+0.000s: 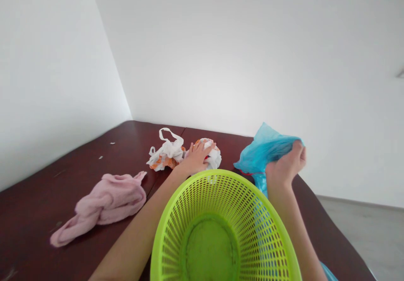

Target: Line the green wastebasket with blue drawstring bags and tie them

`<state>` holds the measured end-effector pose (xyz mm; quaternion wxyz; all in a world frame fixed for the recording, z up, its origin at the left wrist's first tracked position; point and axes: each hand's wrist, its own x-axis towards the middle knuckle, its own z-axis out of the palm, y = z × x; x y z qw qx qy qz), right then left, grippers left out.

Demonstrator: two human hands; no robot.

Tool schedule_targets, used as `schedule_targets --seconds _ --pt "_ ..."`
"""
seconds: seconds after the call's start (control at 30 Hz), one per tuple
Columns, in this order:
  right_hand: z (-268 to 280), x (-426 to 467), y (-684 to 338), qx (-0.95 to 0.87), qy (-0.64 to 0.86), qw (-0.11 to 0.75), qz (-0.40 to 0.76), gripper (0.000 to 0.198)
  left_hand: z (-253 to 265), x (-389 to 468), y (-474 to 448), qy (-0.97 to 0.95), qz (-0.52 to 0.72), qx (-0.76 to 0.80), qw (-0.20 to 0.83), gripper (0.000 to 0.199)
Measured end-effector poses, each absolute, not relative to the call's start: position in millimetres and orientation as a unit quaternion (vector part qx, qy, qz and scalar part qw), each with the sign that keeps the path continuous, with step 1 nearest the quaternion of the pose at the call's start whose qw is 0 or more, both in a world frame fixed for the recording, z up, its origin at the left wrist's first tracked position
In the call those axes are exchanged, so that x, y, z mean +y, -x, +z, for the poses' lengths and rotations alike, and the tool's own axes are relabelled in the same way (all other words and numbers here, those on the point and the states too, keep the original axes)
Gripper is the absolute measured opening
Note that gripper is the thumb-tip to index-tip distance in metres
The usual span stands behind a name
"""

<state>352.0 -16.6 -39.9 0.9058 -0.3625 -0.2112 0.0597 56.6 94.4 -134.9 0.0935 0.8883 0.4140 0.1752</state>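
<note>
My left hand (198, 156) lies with fingers spread over a crumpled white-and-orange plastic bag (214, 156), behind the basket. Beside it sits a second crumpled plastic bag (167, 154) with a white handle loop standing up. On the right, my right hand (288, 163) is closed around the edge of a blue plastic bag (265, 148), which spreads out to the left of the fist. Between my forearms stands a green mesh basket (211, 243), its inside facing me. Blue plastic shows through its right side.
A pink knotted cloth (109, 201) lies on the dark red table (28, 205) at the left. Small white scraps (100, 157) are farther back. White walls (221, 53) border the table at the left and back; grey floor (356, 222) shows at the right.
</note>
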Motion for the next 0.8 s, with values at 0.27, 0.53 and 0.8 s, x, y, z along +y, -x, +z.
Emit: schedule_targets --seconds 0.27,0.53,0.8 --pt "-29.6 -34.1 -329.0 -0.431 0.415 0.782 0.174 0.058 -90.1 81.1 -40.6 -0.870 0.281 0.379 0.141 0.069" --pt "-11.8 -61.7 -302.2 -0.713 0.371 0.507 0.311 0.022 -44.1 53.7 -36.5 -0.829 0.399 0.136 0.367 0.092" --pt "-4.9 -81.6 -297.3 -0.752 0.482 0.391 0.225 0.042 -30.5 56.0 -23.3 -0.859 0.392 0.193 0.266 0.025"
